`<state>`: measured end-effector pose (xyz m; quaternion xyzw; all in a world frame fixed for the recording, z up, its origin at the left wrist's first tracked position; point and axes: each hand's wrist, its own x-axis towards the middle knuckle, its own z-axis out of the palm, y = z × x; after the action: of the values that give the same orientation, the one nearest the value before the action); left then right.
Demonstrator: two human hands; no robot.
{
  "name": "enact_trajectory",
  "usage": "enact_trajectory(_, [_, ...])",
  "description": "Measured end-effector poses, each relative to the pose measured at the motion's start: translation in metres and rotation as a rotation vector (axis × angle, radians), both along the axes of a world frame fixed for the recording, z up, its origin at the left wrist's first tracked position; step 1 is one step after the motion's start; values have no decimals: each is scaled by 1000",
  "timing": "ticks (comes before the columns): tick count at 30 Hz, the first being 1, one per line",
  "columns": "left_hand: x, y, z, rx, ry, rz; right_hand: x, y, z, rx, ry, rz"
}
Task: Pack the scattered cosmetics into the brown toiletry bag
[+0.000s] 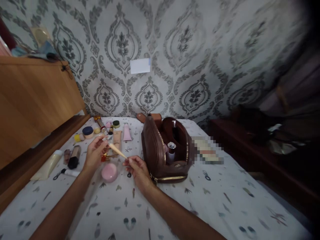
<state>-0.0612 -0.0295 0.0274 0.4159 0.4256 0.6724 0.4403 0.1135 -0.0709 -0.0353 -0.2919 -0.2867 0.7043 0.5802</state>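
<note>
A slim, peach-coloured tube (pixel 117 150) with a pale end is held slantwise between both hands. My left hand (pixel 95 151) pinches its upper, pale end. At the lower end, my right hand (pixel 139 172) grips it between thumb and fingers. Just below the tube sits a round pink jar (pixel 109 172). To the right of my right hand stands a brown toiletry bag (pixel 153 146), unzipped, with a bottle (pixel 171 150) upright inside and other items partly hidden. Beyond the tube lie a flat peach tube (pixel 117 138) and a pink tube (pixel 127 132).
Cosmetics spread over the left of the patterned white sheet (pixel 150 213): a navy-lidded jar (pixel 87 132), a dark-capped bottle (pixel 74 156), a cream tube (pixel 48 166). A wooden panel (pixel 37 100) borders the left; a blurred-out item (pixel 207 150) lies right of the bag.
</note>
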Motion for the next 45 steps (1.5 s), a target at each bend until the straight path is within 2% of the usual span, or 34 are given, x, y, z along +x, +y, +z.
enact_trajectory(6, [3, -1, 13, 49, -113, 70, 0, 0, -1, -3, 54, -11])
enact_trajectory(10, [15, 0, 31, 75, -142, 19, -1, 1, -3, 8, 59, -9])
enact_trajectory(18, [68, 9, 91, 259, -16, -80, -1, 1, -6, 25, 59, -2])
enact_trajectory(21, [91, 13, 107, 310, 25, -134, 0, 0, -4, 37, 62, -11])
enact_trajectory(24, [112, 17, 117, 355, 54, -195, 1, -1, -3, 47, 61, -3])
enact_trajectory(29, [141, 30, 122, 398, 105, -296, 1, -1, -3, 41, 59, -7])
enact_trajectory(36, [173, 51, 116, 408, 318, -450, 0, 0, -5, 39, 44, -10])
enact_trajectory(45, [205, 59, 111, 333, 584, -573, -1, 1, -4, 54, 13, -6])
